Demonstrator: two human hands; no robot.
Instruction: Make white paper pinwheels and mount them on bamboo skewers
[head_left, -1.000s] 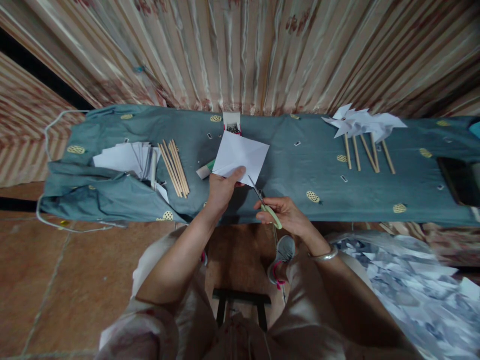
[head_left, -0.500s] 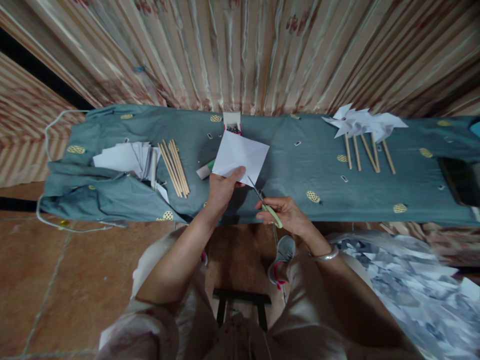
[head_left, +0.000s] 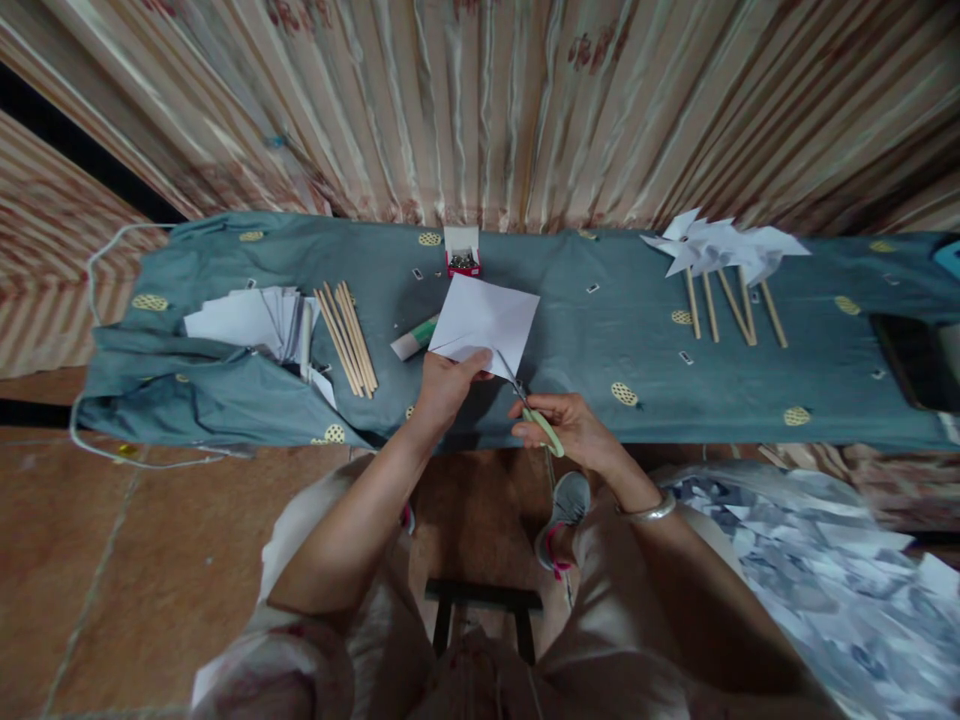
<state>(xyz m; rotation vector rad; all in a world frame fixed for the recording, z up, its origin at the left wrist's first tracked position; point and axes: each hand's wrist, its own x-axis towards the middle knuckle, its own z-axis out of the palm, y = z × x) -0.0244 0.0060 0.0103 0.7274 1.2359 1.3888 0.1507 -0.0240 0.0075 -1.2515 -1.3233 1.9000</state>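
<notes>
My left hand [head_left: 444, 385] pinches the near corner of a white square of paper [head_left: 486, 318], held just above the teal cloth. My right hand [head_left: 570, 428] is closed on green-handled scissors [head_left: 531, 408], whose blades point up-left and meet the paper's near edge beside my left thumb. Both hands hover at the front edge of the cloth-covered table [head_left: 600, 340].
On the cloth lie a bundle of wooden sticks [head_left: 347, 338], a pile of white paper squares [head_left: 244, 318], a glue stick [head_left: 412, 338], a small box of pins [head_left: 462, 252] and finished paper pinwheels [head_left: 724, 258]. A dark phone [head_left: 911, 362] rests far right. Paper scraps [head_left: 832, 560] cover the floor.
The paper has dropped slightly and turned, uncovering the pin box behind it. The scissor blades have closed in on the paper's near edge.
</notes>
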